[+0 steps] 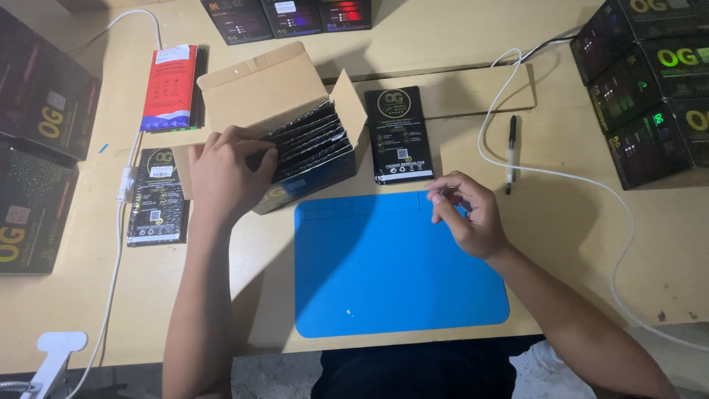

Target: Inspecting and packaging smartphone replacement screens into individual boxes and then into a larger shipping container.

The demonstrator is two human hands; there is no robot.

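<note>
Two bare hands are working over a big tan wooden table (88, 310), which is taking up pretty much the whole view. Sitting on it, right in front of the person, is a blue work mat (384, 273) with rounded corners, lying flat. Stacks of dark boxes (650, 81) are piling up at the far right edge, and a couple more dark boxes (37, 148) are lying flat along the left edge.

Just beyond the mat's upper left corner an open cardboard box (273, 89) is sitting with its flaps up, and it's packed with a row of thin black packets (314, 144) standing on edge. The left hand (225, 174) is resting on the near left side of that box, fingers curled over the rim and touching the ends of the packets; I can't tell if it's actually pinching one.

The right hand (465, 214) is hovering over the mat's upper right corner, fingertips bunched together, thumb meeting the fingers, with nothing visible between them.

One more black packet (399, 133) is lying flat just right of the box, another black packet (156, 196) is lying left of it, and a red packet (170, 87) is above that. A white cable (561, 174) is looping across the right side, and a black pen (511, 151) is lying beside it.
</note>
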